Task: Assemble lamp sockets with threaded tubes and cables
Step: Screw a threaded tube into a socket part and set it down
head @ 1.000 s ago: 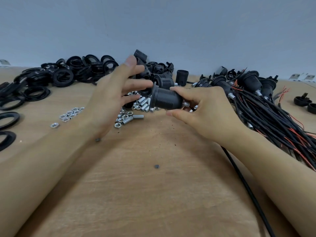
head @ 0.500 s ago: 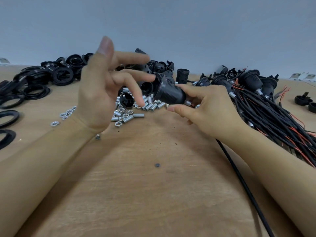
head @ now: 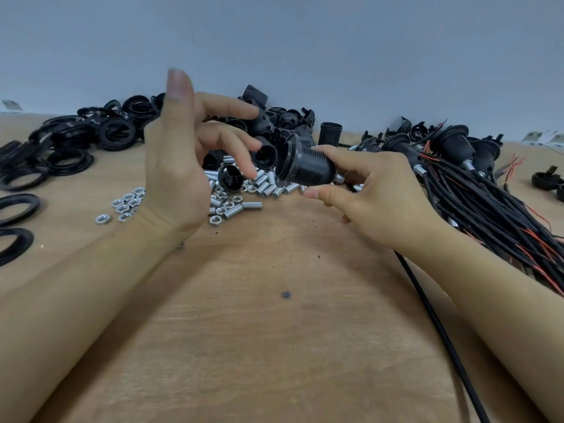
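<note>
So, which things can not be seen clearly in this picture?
Head view only:
- Rear of the socket: covered by the right hand, so its cable joint is hidden.
- Left hand: thumb tip blurred.
- Black cable: cut off at the bottom edge.
- Tube threads: too small.

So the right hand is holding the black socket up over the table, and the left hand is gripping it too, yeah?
Not quite. The right hand does hold the black socket above the table, but the left hand isn't gripping it. In the head view its fingers are spread and clear of the socket, holding nothing.
</note>
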